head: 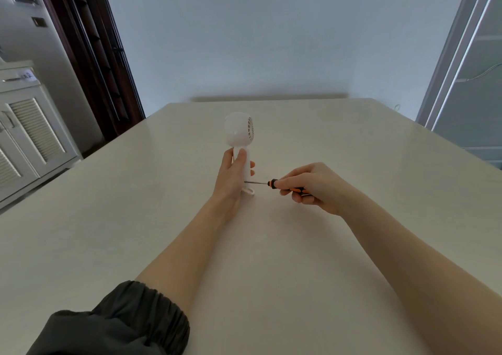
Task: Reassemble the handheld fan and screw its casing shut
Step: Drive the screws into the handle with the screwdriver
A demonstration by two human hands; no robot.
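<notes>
The left hand (pixel 231 172) wraps its fingers round the handle of the small white plastic handheld fan (pixel 240 142), standing it upright on the pale table (pixel 353 164). The right hand (pixel 312 186) pinches the orange-and-black screwdriver (pixel 274 183), tip at the lower handle. Good practice: keep the shaft square to the screw and press inward while turning.
</notes>
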